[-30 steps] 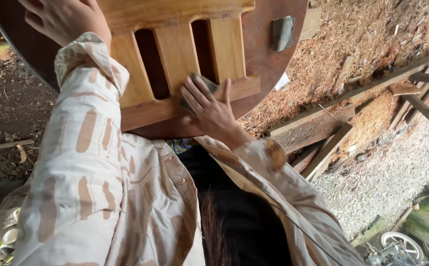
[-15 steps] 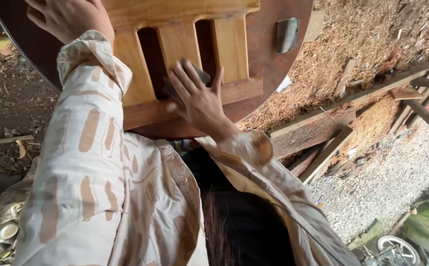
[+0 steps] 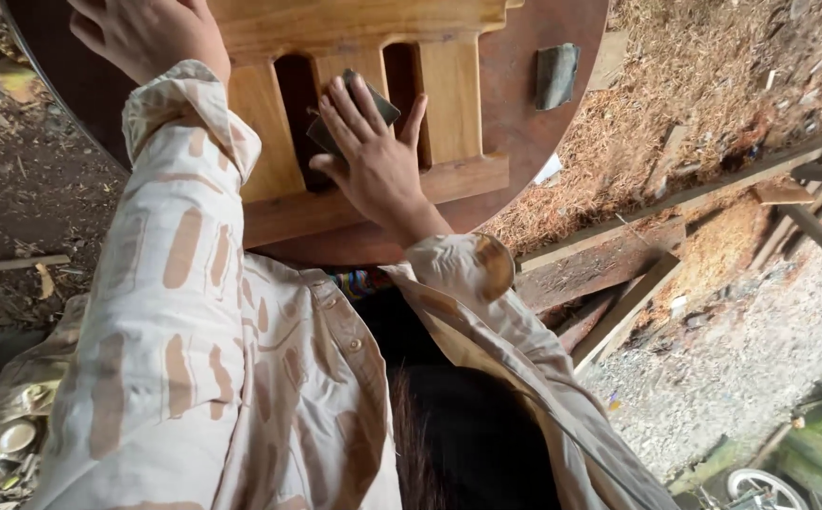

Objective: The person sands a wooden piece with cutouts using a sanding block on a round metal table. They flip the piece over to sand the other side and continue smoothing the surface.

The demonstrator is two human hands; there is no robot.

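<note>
Your right hand (image 3: 373,156) presses a dark sanding pad (image 3: 354,118), small, flat, roughly square, onto the middle slat of the slatted wood panel (image 3: 444,99). Fingers (image 3: 340,118) spread flat over the pad, grip clamped on it by downward pressure, not wrapped around it. The pad sits on the middle slat between 2 dark slots, above the lower crossbar. The panel is smooth, golden, with visible grain: 3 upright slats, 2 rounded slots, a crossbar at each end. Your left hand (image 3: 146,33) rests on the panel's upper left part; cannot tell whether its grip is closed, fingers partly out of frame.

The panel lies on a round reddish-brown surface (image 3: 533,132), smooth, with a curved rim. A 2nd grey pad (image 3: 556,76) lies on the bare surface right of the panel, well apart from your hand. Open surface remains along the right rim. Beyond the rim lie sawdust (image 3: 703,66), rough planks (image 3: 609,260) and gravel (image 3: 751,349).
</note>
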